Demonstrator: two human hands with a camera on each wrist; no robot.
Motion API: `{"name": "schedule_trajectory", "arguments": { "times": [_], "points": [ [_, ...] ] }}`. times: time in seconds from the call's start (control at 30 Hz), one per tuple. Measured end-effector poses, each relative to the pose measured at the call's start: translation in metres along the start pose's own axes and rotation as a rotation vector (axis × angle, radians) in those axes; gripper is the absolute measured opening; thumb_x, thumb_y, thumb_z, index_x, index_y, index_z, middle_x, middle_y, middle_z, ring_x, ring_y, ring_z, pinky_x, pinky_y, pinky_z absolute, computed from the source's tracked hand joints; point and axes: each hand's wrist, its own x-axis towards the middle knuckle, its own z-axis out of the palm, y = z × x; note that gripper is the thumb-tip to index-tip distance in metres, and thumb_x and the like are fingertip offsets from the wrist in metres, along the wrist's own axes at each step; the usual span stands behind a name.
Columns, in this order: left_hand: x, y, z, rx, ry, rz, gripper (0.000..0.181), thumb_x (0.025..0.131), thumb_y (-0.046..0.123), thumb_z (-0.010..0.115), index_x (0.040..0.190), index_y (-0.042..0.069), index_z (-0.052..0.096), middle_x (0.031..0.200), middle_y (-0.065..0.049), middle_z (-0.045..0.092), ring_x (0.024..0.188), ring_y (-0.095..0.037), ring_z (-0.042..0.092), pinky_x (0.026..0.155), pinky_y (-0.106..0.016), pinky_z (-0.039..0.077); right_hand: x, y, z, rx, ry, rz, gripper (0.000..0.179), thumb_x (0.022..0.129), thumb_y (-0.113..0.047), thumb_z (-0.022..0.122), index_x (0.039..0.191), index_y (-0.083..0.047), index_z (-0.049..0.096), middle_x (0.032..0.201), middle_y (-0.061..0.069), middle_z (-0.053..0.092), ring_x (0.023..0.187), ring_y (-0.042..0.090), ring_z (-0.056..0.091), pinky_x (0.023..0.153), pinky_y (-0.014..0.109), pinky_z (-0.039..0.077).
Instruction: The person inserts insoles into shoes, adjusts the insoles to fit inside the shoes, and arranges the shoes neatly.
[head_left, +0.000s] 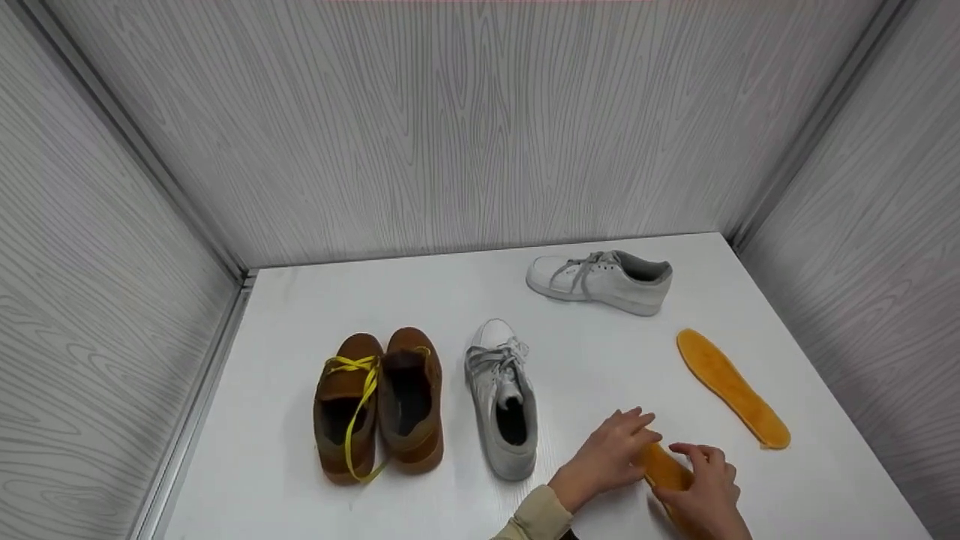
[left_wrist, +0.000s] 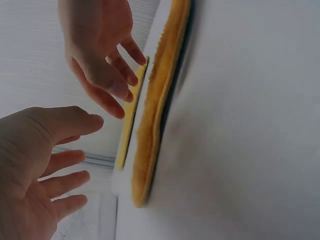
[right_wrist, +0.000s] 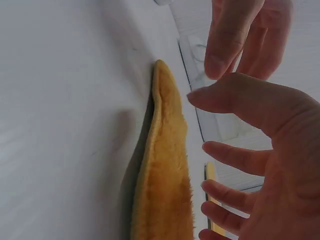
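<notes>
A fuzzy orange insole (head_left: 667, 471) lies on the white table at the front, pile side up, its edge raised a little in the right wrist view. My left hand (head_left: 611, 454) hovers by its far end, fingers spread and apart from it in the left wrist view. Over its right side is my right hand (head_left: 703, 487), thumb and fingers parted with nothing between them. The two hands face each other above the insole (right_wrist: 167, 165) and partly cover it in the head view. Farther right lies a second orange insole (head_left: 731, 386), flat and slanted.
A white sneaker (head_left: 501, 405) stands left of my hands, toe away. Its mate (head_left: 600, 281) sits sideways near the back wall. Brown shoes (head_left: 409, 397) stand side by side at left, a yellow lace (head_left: 349, 431) trailing over one. Grey wood-patterned walls (head_left: 480, 127) enclose the table.
</notes>
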Motion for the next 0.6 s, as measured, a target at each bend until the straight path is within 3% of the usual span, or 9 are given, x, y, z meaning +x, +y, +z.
{"name": "schedule_trajectory", "arguments": {
  "times": [0.13,0.3,0.6],
  "points": [
    [0.003,-0.003,0.016,-0.005,-0.088,0.010,0.051,0.085,0.032,0.079,0.133,0.024,0.063,0.149,-0.004,0.047,0.141,-0.023,0.039,0.112,-0.040,0.033,0.000,0.008,0.006,-0.021,-0.052,0.031,0.100,0.067,-0.044,0.090,0.143,-0.002,0.039,0.137,0.033,0.022,0.116,0.051,0.024,0.095,0.067,0.024],
    [0.003,-0.005,0.029,-0.040,-0.158,-0.025,0.061,0.083,0.046,0.078,0.138,0.029,0.059,0.152,-0.002,0.044,0.143,-0.025,0.035,0.115,-0.040,0.028,0.002,0.010,0.011,-0.043,-0.053,0.029,0.102,0.066,-0.038,0.092,0.144,0.000,0.039,0.137,0.032,0.023,0.116,0.051,0.024,0.094,0.066,0.025],
    [0.006,-0.002,0.036,-0.007,-0.151,-0.030,0.058,0.081,0.053,0.077,0.131,0.026,0.064,0.138,0.006,0.056,0.140,-0.022,0.040,0.114,-0.040,0.030,0.004,0.010,0.014,-0.059,-0.032,0.064,0.086,0.069,-0.021,0.089,0.137,0.006,0.042,0.131,0.031,0.029,0.113,0.050,0.026,0.092,0.065,0.025]
  ]
}}
